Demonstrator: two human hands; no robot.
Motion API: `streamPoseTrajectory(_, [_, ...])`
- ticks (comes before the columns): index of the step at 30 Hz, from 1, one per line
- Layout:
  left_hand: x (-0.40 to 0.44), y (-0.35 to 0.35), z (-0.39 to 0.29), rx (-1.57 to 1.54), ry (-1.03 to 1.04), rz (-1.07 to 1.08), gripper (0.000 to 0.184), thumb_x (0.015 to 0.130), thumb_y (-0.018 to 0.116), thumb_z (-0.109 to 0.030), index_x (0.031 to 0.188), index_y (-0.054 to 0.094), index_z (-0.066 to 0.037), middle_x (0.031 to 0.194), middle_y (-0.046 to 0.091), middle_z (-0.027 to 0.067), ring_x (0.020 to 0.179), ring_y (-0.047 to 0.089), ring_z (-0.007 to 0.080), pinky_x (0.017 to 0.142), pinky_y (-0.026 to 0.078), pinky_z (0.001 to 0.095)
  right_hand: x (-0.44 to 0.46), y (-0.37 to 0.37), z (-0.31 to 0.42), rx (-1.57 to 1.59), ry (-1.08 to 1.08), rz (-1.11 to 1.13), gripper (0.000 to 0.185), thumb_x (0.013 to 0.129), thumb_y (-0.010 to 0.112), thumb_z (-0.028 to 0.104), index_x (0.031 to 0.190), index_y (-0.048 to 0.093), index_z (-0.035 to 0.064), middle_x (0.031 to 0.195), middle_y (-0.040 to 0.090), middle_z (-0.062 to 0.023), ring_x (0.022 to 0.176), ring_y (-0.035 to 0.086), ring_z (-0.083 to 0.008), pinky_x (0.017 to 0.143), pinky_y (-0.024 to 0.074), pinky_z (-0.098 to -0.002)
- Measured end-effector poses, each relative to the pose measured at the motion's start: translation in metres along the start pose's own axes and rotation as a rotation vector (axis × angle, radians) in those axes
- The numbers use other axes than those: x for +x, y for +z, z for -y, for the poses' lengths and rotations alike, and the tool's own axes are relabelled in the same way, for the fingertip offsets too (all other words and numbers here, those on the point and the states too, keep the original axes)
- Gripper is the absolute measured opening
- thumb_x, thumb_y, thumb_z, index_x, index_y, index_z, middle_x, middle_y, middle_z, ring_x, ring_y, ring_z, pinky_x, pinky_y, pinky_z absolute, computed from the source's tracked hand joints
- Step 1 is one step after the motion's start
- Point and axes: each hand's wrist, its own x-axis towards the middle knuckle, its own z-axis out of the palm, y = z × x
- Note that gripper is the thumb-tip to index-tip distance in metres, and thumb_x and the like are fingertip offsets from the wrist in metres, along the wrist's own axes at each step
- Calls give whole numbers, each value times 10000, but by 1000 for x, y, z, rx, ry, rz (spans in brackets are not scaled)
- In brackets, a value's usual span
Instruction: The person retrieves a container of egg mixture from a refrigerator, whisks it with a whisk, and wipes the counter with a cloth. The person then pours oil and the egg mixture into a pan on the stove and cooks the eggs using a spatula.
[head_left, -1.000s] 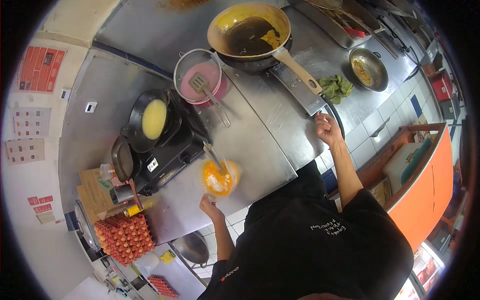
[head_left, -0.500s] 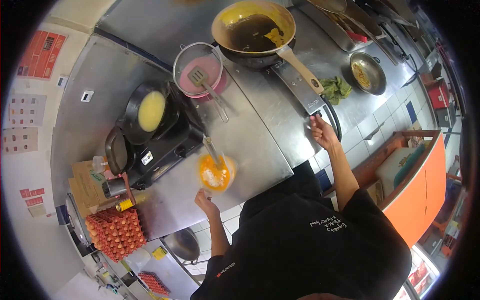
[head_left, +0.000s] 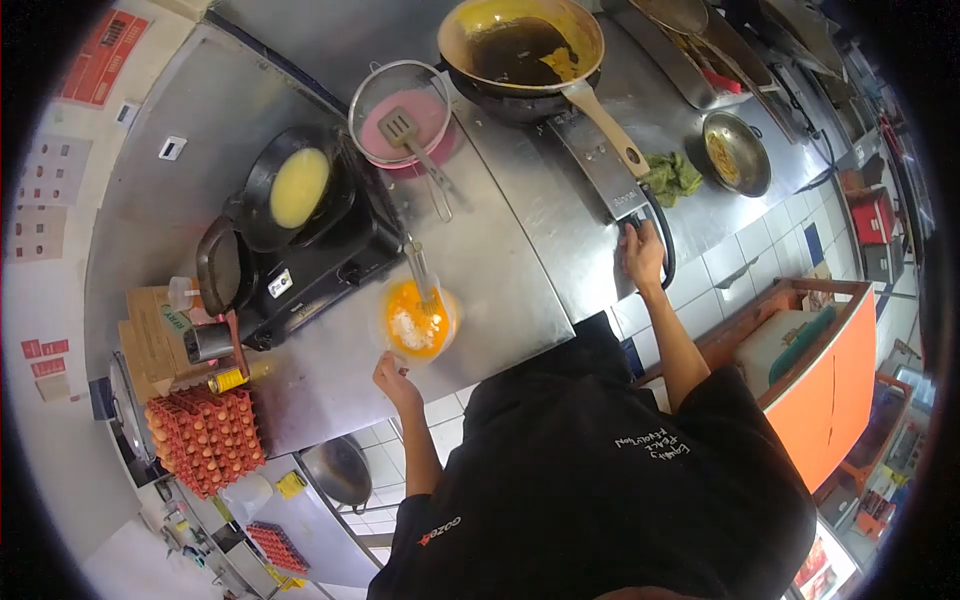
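My left hand (head_left: 396, 383) is closed at the near rim of a clear bowl (head_left: 449, 345), its fingers curled at the edge. Orange beaten egg (head_left: 432, 338) with a white powdery heap (head_left: 408, 328) fills the bowl, and a whisk (head_left: 419, 272) leans in it. My right hand (head_left: 643, 256) is closed around the control knob (head_left: 631, 221) at the front end of a silver gas stove (head_left: 597, 170); the fingers partly hide the knob. On that stove sits a large pan (head_left: 520, 50) with yellow residue, its beige handle (head_left: 608, 130) pointing toward me.
A black stove (head_left: 318, 290) at left carries a pan (head_left: 260, 205) with a pale yellow round. Behind the bowl, a spatula (head_left: 398, 126) lies across a strainer (head_left: 375, 100) over a pink bowl. Egg trays (head_left: 205, 440), a green cloth (head_left: 670, 178) and a small pan (head_left: 737, 150) surround the work area.
My right hand has turned and closed further onto the stove knob. My left hand stays by the bowl's rim. The whole view has shifted slightly.
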Motion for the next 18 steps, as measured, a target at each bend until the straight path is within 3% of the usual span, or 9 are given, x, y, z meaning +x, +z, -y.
streamPoseTrajectory(1, [-3,2,-7,14,11,21,368,990,557,-341,995,704,-5,959,683,55,811,583,124,663,436,285,-4,3,-3,-165,-155,-121,234,1042,604,214,962,560,-2,702,688,-118,436,588,-194,388,435,-346])
streamPoseTrajectory(3, [-4,4,-12,38,23,56,372,991,553,-344,983,699,-1,939,676,53,803,580,126,661,436,286,-13,1,22,-133,-60,-114,259,1047,594,228,930,571,-2,649,663,-105,429,589,-193,393,427,-348])
streamPoseTrajectory(5, [-4,6,-12,39,35,12,371,992,546,-348,941,683,-7,906,658,48,794,580,129,652,433,287,-5,-1,10,176,137,-5,351,1069,562,329,882,536,33,626,577,-25,388,456,-124,371,319,-297])
streamPoseTrajectory(6, [-5,8,-13,45,34,23,371,992,546,-348,941,683,-7,906,658,48,794,580,129,652,433,287,0,-2,6,177,144,-15,351,1069,562,329,882,536,33,626,577,-25,388,456,-124,371,319,-297])
streamPoseTrajectory(8, [-6,12,-16,2,33,-14,366,995,534,-346,917,673,-17,889,648,43,781,580,133,640,427,289,11,-4,0,680,451,82,325,1084,499,319,915,530,43,606,496,27,369,327,-95,366,246,-264])
streamPoseTrajectory(9, [-7,13,-19,5,34,-6,366,995,534,-346,917,673,-17,889,648,43,781,580,133,640,427,289,20,-7,-1,683,453,74,325,1084,499,319,915,530,43,606,496,27,369,327,-95,366,246,-264])
streamPoseTrajectory(11, [-10,11,-26,94,39,37,369,1001,517,-335,921,672,-10,898,653,51,773,592,142,645,437,289,35,-15,-2,1396,1019,188,260,1086,427,232,938,522,40,596,447,46,378,251,-71,370,209,-245])
streamPoseTrajectory(12, [-11,11,-27,100,39,39,369,1001,517,-335,921,672,-10,898,653,51,773,592,142,645,437,289,38,-16,-2,1476,1054,206,244,1068,387,178,929,523,30,596,435,48,383,265,-51,369,220,-236])
streamPoseTrajectory(18, [-19,24,-37,20,43,-40,371,1013,505,-335,907,663,-16,868,649,44,757,598,137,648,442,275,38,-23,-18,1849,1186,369,233,1047,399,156,975,538,-17,629,455,18,403,313,-76,373,303,-235])
